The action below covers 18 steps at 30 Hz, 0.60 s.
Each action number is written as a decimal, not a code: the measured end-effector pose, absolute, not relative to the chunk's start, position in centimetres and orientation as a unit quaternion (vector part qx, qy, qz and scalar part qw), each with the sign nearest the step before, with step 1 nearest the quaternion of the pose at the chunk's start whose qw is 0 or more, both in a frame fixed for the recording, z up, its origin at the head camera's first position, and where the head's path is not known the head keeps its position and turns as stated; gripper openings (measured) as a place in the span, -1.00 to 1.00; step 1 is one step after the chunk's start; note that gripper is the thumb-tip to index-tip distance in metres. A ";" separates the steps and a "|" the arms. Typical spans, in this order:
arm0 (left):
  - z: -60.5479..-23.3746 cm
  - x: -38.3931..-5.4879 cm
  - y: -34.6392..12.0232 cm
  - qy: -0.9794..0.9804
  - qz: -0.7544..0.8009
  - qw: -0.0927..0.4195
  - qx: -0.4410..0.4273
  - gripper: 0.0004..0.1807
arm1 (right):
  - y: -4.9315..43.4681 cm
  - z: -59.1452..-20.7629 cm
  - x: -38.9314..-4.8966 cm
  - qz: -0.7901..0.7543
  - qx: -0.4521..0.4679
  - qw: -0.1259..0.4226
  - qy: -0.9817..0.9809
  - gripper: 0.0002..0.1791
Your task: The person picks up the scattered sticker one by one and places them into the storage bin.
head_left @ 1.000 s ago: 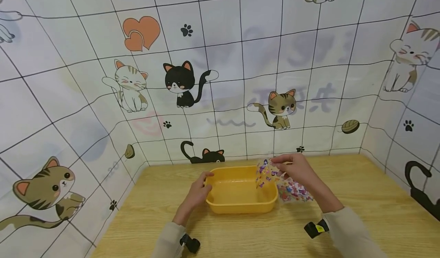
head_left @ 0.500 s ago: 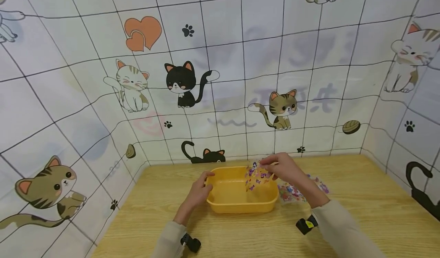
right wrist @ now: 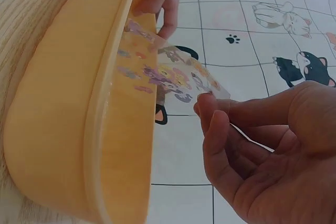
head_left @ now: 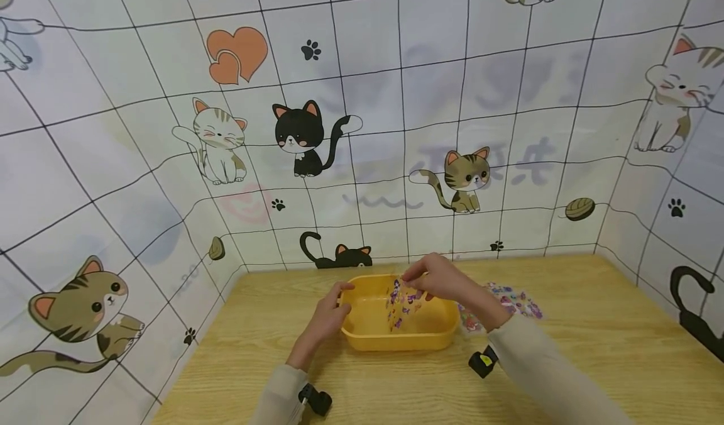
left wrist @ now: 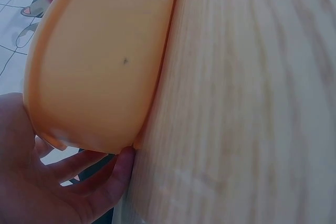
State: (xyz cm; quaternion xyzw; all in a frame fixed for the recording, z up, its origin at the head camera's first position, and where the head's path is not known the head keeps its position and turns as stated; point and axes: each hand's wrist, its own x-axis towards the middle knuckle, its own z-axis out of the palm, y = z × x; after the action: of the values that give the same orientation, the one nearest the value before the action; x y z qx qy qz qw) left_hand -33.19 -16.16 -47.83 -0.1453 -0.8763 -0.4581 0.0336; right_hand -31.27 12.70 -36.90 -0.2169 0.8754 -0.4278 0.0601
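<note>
Across the pale wall covering (head_left: 373, 154) at the upper centre of my head view, I see faint bluish lettering (head_left: 534, 161) that I cannot read, among printed cats, paw prints and hearts. On the person's right wrist, a black device (head_left: 477, 365) carries a small yellow-green label (head_left: 486, 361), its print too small for me to make out. Low in the centre of the frame, a yellow tub (head_left: 401, 343) stands upright on the wood-grain table (head_left: 396, 390). At its left end, the left hand (head_left: 328, 315) grips the rim. Above the tub's right half, the right hand (head_left: 444, 280) pinches a clear sticker sheet (head_left: 406, 302) between thumb and fingers; its lower part hangs inside the tub, and I cannot tell whether it touches the bottom. Just right of the tub, more sticker sheets (head_left: 520, 302) lie on the table, partly behind the right forearm.
</note>
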 end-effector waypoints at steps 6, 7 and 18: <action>-47.9 -33.4 -16.2 -0.880 -0.451 0.036 -0.143 -0.55 | 11.4 -36.7 -31.6 -0.425 -0.220 0.089 0.873 -0.75; -47.9 -33.4 -16.2 -0.881 -0.451 0.036 -0.142 -0.55 | 11.2 -36.7 -31.7 -0.422 -0.222 0.091 0.874 -0.75; -48.1 -33.4 -16.2 -0.880 -0.449 0.038 -0.148 -0.54 | 10.4 -37.1 -32.3 -0.385 -0.228 0.121 0.886 -0.74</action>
State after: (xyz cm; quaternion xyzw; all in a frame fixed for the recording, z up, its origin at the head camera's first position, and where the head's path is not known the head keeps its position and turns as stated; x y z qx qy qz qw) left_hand -33.44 -16.20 -48.12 -0.1481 -0.8801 -0.4495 0.0381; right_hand -32.33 10.43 -37.13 -0.2278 0.8861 -0.3849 0.1214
